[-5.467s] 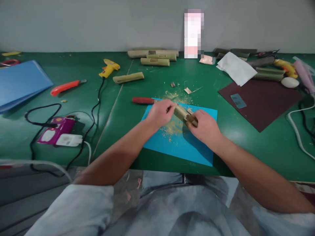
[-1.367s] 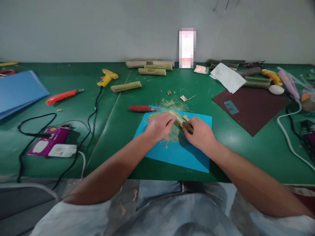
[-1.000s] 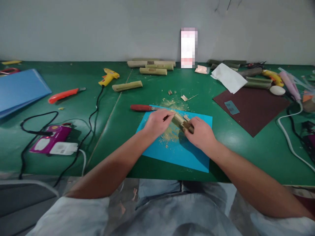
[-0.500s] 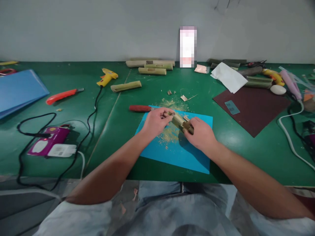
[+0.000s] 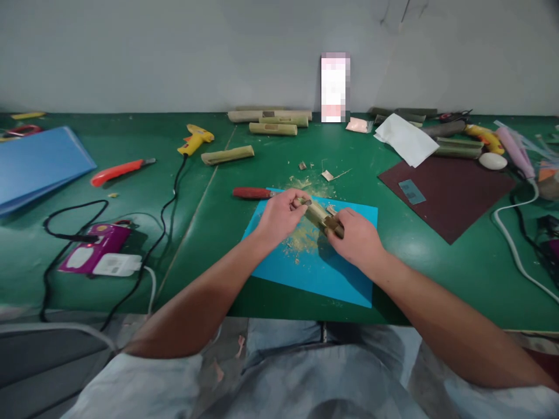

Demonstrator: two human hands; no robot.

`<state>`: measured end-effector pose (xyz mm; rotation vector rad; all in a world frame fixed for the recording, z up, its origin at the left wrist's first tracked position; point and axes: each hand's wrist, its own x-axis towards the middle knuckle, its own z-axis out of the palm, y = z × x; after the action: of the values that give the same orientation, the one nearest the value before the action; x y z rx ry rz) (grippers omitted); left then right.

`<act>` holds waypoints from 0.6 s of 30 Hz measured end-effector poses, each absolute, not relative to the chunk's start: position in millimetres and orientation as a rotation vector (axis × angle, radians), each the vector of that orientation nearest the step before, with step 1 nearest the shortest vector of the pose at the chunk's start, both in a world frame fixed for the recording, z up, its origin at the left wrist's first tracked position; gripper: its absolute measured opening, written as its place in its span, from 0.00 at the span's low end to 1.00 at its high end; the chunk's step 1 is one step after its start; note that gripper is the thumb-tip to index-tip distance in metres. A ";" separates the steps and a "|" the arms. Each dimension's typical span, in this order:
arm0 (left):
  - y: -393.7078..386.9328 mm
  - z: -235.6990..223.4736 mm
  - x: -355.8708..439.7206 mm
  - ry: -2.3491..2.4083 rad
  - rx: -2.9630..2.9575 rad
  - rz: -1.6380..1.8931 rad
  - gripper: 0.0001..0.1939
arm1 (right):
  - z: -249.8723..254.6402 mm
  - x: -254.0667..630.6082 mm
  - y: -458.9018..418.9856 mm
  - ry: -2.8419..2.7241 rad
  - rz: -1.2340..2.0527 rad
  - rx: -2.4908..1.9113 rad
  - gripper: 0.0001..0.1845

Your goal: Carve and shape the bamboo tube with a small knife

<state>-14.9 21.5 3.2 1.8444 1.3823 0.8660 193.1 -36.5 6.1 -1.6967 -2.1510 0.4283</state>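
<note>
- The right hand (image 5: 356,233) is clamping the lower-right end of a notched bamboo tube (image 5: 317,214), its fingers wrapping beside the cut opening.
- The left hand (image 5: 282,215) is closing thumb and fingers about the tube's upper-left end; whether it is also pinching something small, the inspector is not able to tell.
- The tube is slanting between both hands above a blue sheet (image 5: 323,279), where pale bamboo dust (image 5: 301,240) is lying scattered.
- A red-handled tool (image 5: 251,192) is resting at the sheet's upper-left corner, its metal end running toward the left hand.
- Beyond the sheet, a loose bamboo chip (image 5: 327,174) is lying on the green table (image 5: 209,233).
- Step in hand, by judgement: the person is working the tube's left end by hand.
- Next move, by judgement: it is calling for a steady right grip and light left-finger pressure.
</note>
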 end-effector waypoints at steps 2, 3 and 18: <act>21.7 3.8 -14.5 1.384 1.861 0.862 0.09 | 7.4 192.8 -36.6 -2.156 0.430 -1.700 0.06; 21.7 3.9 -14.2 1.381 1.865 0.867 0.09 | 8.0 192.8 -36.6 -2.155 0.432 -1.704 0.06; 18.6 -4.7 -17.9 1.369 2.080 0.986 0.08 | 8.1 195.9 -36.2 -2.134 0.460 -1.712 0.07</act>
<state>-17.9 18.6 -4.7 2.0798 1.3689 0.9856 195.9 -36.2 8.1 -1.7125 -2.1344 0.4604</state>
